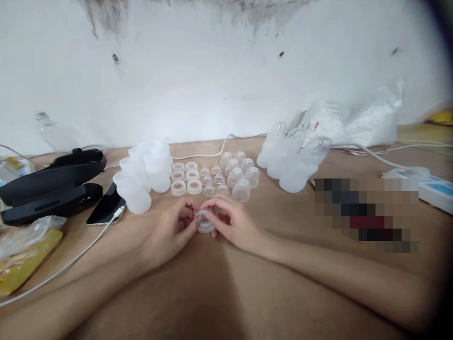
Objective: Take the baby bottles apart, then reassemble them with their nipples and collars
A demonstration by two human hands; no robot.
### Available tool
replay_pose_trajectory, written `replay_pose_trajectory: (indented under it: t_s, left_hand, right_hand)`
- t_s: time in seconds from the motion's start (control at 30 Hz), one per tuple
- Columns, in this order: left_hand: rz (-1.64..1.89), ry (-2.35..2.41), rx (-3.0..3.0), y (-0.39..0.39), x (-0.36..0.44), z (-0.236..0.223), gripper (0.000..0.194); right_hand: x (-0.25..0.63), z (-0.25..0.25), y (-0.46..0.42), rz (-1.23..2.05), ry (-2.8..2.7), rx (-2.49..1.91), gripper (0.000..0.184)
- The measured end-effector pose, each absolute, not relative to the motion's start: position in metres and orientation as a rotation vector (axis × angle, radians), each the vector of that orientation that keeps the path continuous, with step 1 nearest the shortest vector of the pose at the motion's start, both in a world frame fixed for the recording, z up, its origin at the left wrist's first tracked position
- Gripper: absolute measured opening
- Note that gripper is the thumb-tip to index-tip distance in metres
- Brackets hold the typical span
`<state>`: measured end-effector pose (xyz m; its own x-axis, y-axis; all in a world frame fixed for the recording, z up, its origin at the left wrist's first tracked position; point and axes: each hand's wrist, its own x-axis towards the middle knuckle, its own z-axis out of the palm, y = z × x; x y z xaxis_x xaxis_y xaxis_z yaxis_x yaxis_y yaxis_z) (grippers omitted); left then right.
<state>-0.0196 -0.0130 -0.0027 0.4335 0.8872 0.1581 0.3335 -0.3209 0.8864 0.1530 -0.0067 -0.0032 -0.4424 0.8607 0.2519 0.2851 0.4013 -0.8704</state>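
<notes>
Near the table's middle, my left hand and my right hand both pinch a translucent bottle collar ring from its two sides. A clear nipple seems to sit in the ring, but my fingers partly hide it. Just beyond my hands stand rows of white collar rings, clear silicone nipples and clear dome caps. Frosted baby bottles without tops are grouped at the left. Further right, more bottles stand together with clear domes on top.
A black case lies open at left, beside a phone with a white cable. A yellow packet is at front left. Bags of white parts lean on the wall. A power strip and a pixelated patch are at right.
</notes>
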Motion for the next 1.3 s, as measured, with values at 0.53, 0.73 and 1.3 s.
replay_pose_trajectory:
  t_s: [0.53, 0.73, 1.3]
  left_hand:
    - [1.032, 0.964, 1.596, -0.001, -0.01, -0.004, 0.014]
    - [0.965, 1.01, 1.67, -0.006, -0.012, -0.002, 0.01]
    - [0.98, 1.125, 1.977, -0.011, -0.016, -0.001, 0.014]
  right_hand:
    - [0.144, -0.009, -0.002, 1.119, -1.751, -1.049, 0.021]
    - [0.144, -0.011, -0.003, 1.128, -1.689, -1.027, 0.018]
    - [0.142, -0.009, -0.004, 1.193, -1.622, -0.967, 0.019]
